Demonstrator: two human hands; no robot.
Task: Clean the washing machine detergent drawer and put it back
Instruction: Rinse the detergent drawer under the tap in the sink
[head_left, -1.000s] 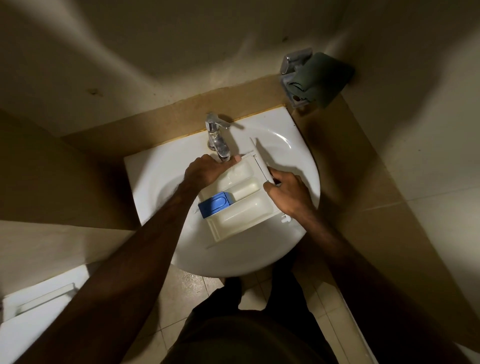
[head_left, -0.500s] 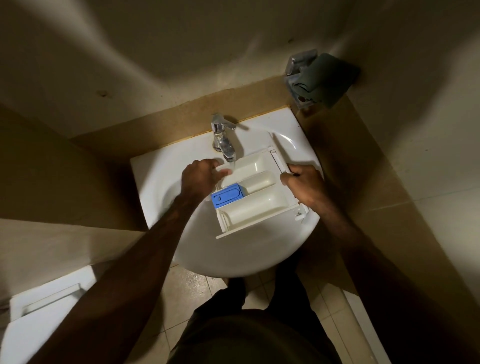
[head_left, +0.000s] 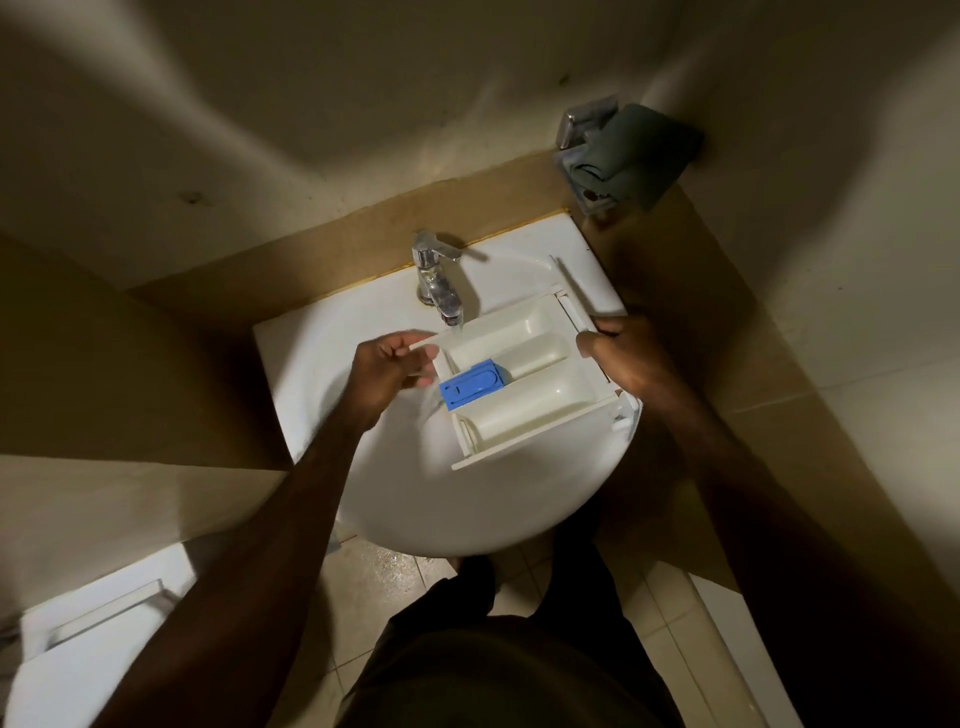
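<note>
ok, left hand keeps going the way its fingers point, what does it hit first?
Left hand points right: it already touches the detergent drawer at its near end wall; next the blue insert, though depth is unclear.

The single head camera looks steeply down from close above the sink (head_left: 395, 499), its front rim nearest.

I hold the white detergent drawer (head_left: 524, 374) over the sink (head_left: 467, 499), open side up, blue insert (head_left: 471, 385) in its middle compartment, under the tap (head_left: 439, 280).
</note>
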